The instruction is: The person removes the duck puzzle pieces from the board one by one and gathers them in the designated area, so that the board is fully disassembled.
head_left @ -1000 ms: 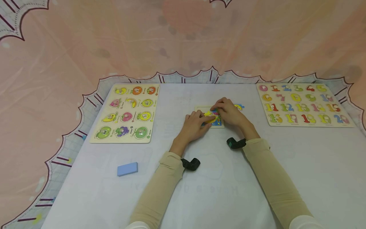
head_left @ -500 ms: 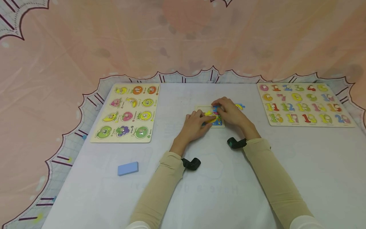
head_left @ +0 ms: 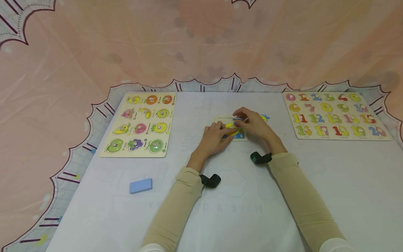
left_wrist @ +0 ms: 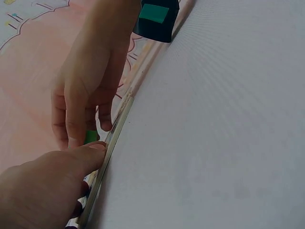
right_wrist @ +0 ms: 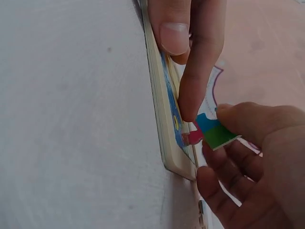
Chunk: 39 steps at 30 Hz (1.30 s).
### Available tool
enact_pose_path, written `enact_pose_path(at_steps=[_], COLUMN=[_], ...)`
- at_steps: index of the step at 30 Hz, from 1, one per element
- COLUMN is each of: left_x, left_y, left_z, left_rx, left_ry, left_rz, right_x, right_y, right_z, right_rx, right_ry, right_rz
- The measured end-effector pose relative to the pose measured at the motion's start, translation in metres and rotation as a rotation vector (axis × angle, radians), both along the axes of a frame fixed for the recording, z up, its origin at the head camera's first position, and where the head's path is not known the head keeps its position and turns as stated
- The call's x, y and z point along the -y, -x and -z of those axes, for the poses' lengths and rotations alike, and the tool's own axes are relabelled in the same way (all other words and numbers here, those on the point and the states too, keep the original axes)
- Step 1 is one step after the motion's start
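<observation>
A small jigsaw board [head_left: 222,119] with a pale wooden rim lies mid-table, with a yellow and blue picture in it. My left hand [head_left: 214,138] rests on its left part, index finger stretched across the picture and thumb at the near rim. In the right wrist view, a jigsaw piece [right_wrist: 217,133] in blue, green and pink is pinched by my right hand [head_left: 253,124]. It stands tilted at the board's right part. From the left wrist view only a green bit of the piece [left_wrist: 90,137] shows between the hands. Fingers hide much of the picture.
Another jigsaw piece [head_left: 264,117] lies beyond my right hand. A fruit puzzle board [head_left: 137,120] lies at the left and a number puzzle board [head_left: 337,115] at the right. A blue block [head_left: 140,186] sits at the front left. Patterned cloth hangs behind the table.
The right hand's fingers have shifted slightly, and the piece they hold has tilted so that its edge faces the head camera. The left hand stays in place on the board.
</observation>
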<state>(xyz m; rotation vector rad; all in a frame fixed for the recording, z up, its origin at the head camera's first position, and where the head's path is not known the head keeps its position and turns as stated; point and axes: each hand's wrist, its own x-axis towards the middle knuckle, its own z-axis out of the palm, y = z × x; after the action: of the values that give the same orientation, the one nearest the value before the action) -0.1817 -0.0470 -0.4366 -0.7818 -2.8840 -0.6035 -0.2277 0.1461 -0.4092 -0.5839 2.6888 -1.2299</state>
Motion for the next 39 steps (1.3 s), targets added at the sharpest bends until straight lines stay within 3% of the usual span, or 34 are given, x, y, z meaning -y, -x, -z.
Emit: enact_pose_path(at_steps=[6, 22, 39], left_x=[0.0, 0.001, 0.001], left_y=[0.0, 0.001, 0.0], left_z=[0.001, 0.002, 0.001], left_rx=[-0.008, -0.019, -0.013], left_ry=[-0.02, -0.035, -0.05], left_rz=[0.004, 0.01, 0.006], right_x=[-0.002, -0.025, -0.055], right_y=[-0.001, 0.004, 0.009], right_z=[0.001, -0.005, -0.004], right_rx=[-0.008, -0.029, 0.008], right_ry=[-0.032, 0.005, -0.056], right_rz=[0.06, 0.161, 0.189])
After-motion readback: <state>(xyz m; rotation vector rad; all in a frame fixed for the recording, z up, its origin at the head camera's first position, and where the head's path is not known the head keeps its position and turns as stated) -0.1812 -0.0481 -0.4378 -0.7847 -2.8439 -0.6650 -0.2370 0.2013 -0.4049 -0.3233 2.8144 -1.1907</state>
